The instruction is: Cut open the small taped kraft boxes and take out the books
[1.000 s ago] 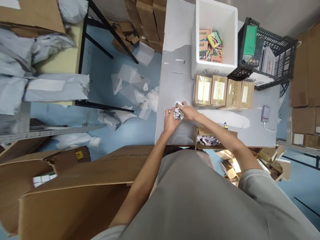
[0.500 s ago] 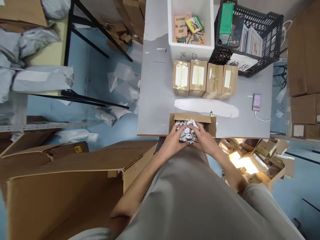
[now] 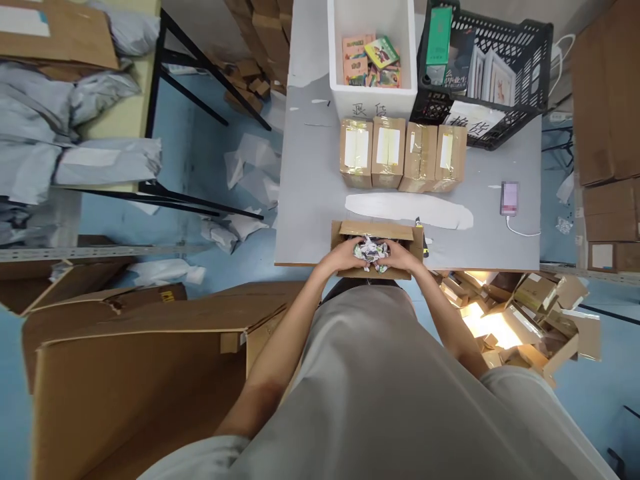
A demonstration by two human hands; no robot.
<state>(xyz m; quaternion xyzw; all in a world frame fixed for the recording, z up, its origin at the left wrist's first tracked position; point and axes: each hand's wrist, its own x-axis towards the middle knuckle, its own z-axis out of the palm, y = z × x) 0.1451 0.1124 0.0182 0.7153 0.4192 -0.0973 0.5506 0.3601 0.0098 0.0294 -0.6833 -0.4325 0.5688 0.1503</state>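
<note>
An open cardboard box (image 3: 376, 231) sits at the near edge of the grey table (image 3: 310, 193). Crumpled printed paper (image 3: 371, 251) fills its top. My left hand (image 3: 341, 255) presses on the left side of the paper, fingers curled over it. My right hand (image 3: 403, 257) does the same on the right side. Both hands are inside the box opening, touching the wad.
Several taped cardboard boxes (image 3: 403, 155) stand in a row behind. A white foam bin (image 3: 371, 47) with colourful packs and a black crate (image 3: 493, 60) sit at the back. A phone (image 3: 509, 198) on a cable lies right. Large cartons (image 3: 140, 373) are at left; flattened boxes (image 3: 520, 313) lie right on the floor.
A second ago my hands crumpled the paper over the table's middle. They have since brought it down into the open box and now press it in.
</note>
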